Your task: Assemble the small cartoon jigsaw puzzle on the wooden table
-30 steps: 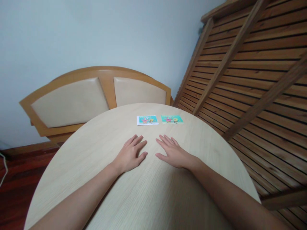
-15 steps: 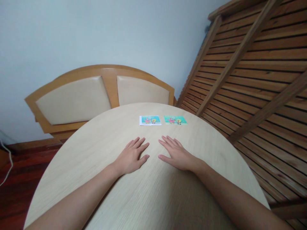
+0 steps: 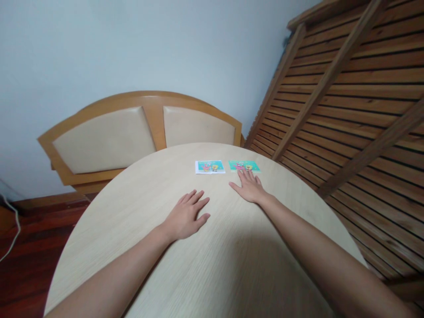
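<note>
Two cartoon picture cards lie side by side near the far edge of the round wooden table (image 3: 159,176). The left card (image 3: 210,166) has a white border along its left and lower sides. My right hand (image 3: 250,186) is open, its fingertips over the lower edge of the right card (image 3: 244,164), which is green with a pink and a yellow figure. Whether those fingers press on the card or hover just above it, I cannot tell. My left hand (image 3: 187,215) rests flat on the tabletop with fingers spread, nearer to me than the left card and apart from it.
Beyond the table stands a wooden headboard (image 3: 153,115) with cream padded panels, against a pale wall (image 3: 149,44). A slatted wooden frame (image 3: 364,101) leans along the right side. A white cable (image 3: 16,225) hangs at the far left above the dark red floor (image 3: 36,238).
My right hand has moved forward and slightly right, from the bare tabletop to the right card. The left hand stays in place, and the whole view has shifted a little.
</note>
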Motion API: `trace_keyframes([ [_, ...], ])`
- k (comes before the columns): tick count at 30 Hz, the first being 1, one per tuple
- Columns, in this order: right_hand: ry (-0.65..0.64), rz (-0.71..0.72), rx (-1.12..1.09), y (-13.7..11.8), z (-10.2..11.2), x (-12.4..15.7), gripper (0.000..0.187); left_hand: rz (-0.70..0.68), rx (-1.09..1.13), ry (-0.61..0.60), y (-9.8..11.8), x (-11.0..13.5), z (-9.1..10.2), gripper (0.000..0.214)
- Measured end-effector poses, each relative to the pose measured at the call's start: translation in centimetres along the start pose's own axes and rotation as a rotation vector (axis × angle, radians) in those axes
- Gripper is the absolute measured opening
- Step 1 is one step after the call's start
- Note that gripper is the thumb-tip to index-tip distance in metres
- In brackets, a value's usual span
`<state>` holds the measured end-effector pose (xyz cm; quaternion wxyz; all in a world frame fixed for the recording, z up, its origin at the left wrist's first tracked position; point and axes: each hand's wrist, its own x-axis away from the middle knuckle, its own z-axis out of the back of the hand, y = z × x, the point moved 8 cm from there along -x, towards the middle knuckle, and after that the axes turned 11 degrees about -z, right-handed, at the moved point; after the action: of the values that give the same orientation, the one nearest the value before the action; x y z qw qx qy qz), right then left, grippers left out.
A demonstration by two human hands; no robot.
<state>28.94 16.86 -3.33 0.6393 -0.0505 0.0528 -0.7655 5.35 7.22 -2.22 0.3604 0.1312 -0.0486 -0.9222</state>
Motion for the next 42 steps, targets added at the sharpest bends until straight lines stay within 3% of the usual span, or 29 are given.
trace_keyframes([
  [5, 0.102, -0.013, 0.026, -0.7, 2.3, 0.8, 0.068, -0.001, 0.018, 0.027, -0.1, -0.1, 0.1, 0.055],
  [9, 0.081, 0.050, 0.051, -3.1, 3.4, 6.2, 0.052, -0.010, 0.058, 0.084, -0.2, -0.1, 0.3, 0.055],
  [14, -0.052, 0.400, -0.083, -7.7, 3.1, 15.1, 0.035, -0.060, 0.120, 0.103, 0.0, 0.0, 0.4, 0.081],
  [17, -0.191, 0.671, -0.233, -8.8, 2.6, 17.6, 0.042, -0.077, 0.147, 0.051, 0.1, 0.1, 0.3, 0.090],
  [19, -0.196, 0.689, -0.257, -7.8, 2.4, 16.7, 0.062, -0.075, 0.159, 0.008, 0.1, 0.3, 0.3, 0.090],
  [21, -0.159, 0.592, -0.221, -6.1, 2.1, 14.8, 0.089, -0.097, 0.164, 0.004, 0.3, 0.3, 0.8, 0.085],
  [23, -0.202, 0.522, -0.193, -4.8, 1.3, 13.5, 0.103, -0.143, 0.161, 0.041, 0.8, 0.4, 1.5, 0.077],
  [29, -0.233, 0.605, -0.305, -4.8, 1.3, 13.1, 0.090, -0.198, 0.091, 0.089, 2.0, 1.2, 2.3, 0.078],
  [34, -0.282, 0.632, -0.401, -4.9, 1.3, 12.8, 0.097, -0.169, 0.099, 0.053, 2.4, 1.6, 1.6, 0.083],
  [42, -0.281, 0.658, -0.387, -4.8, 0.9, 13.2, 0.108, -0.172, 0.253, 0.098, 2.5, 1.2, 2.3, 0.090],
])
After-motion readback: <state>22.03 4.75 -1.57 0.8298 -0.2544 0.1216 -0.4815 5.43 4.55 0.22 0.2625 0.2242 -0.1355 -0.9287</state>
